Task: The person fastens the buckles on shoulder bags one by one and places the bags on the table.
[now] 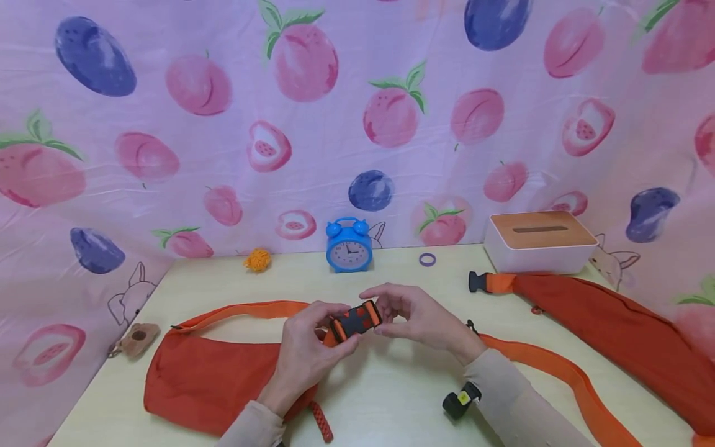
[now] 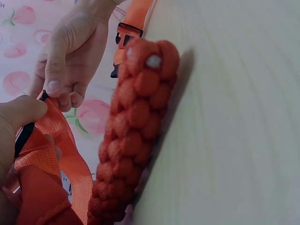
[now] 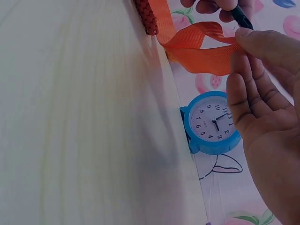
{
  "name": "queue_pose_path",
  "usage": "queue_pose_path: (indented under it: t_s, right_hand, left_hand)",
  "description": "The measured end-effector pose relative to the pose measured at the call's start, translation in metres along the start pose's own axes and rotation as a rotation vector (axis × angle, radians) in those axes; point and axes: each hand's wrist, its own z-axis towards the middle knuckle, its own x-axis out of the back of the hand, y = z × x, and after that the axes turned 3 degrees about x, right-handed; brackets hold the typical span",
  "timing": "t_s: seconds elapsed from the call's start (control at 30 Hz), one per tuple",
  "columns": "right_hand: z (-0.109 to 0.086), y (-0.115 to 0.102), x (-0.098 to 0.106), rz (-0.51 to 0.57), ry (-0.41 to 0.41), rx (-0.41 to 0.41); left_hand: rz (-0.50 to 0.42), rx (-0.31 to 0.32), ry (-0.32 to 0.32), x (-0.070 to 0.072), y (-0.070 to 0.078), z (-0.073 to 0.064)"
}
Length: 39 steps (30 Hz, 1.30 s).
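My left hand (image 1: 313,338) grips a black side-release buckle (image 1: 356,320), whose two halves sit joined, between thumb and fingers. The buckle is on an orange strap (image 3: 201,58) belonging to a red waist bag (image 1: 218,372), which lies beneath and left of that hand. From the other side, my right hand (image 1: 416,313) pinches the buckle's right end, where the webbing loops through; thumb and fingertips meet at it in the right wrist view. A braided red cord (image 2: 136,131) hangs from the bag, large in the left wrist view.
At right lies a second red waist bag (image 1: 609,329) with an unfastened black buckle half (image 1: 478,282) and a long orange strap (image 1: 558,366). Along the back stand a yellow ball (image 1: 257,260), blue alarm clock (image 1: 349,248), purple ring (image 1: 427,259) and tissue box (image 1: 542,248). A brown trinket (image 1: 138,340) lies left.
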Motion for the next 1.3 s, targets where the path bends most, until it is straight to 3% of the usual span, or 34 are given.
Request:
queue_pose_path:
  t_s: [0.43, 0.67, 1.3]
  right_hand:
    - [-0.001, -0.0005, 0.0009, -0.051, 0.071, -0.003]
    - [-0.0006, 0.0003, -0.0009, 0.009, 0.071, -0.01]
    - [-0.0007, -0.0012, -0.0021, 0.016, 0.067, -0.018]
  left_hand:
    - [0.011, -0.011, 0.005, 0.001, -0.0007, 0.0001]
    - [-0.022, 0.021, -0.001, 0.0016, -0.0017, -0.0005]
    - [-0.083, 0.039, -0.024, 0.002, -0.0017, -0.0037]
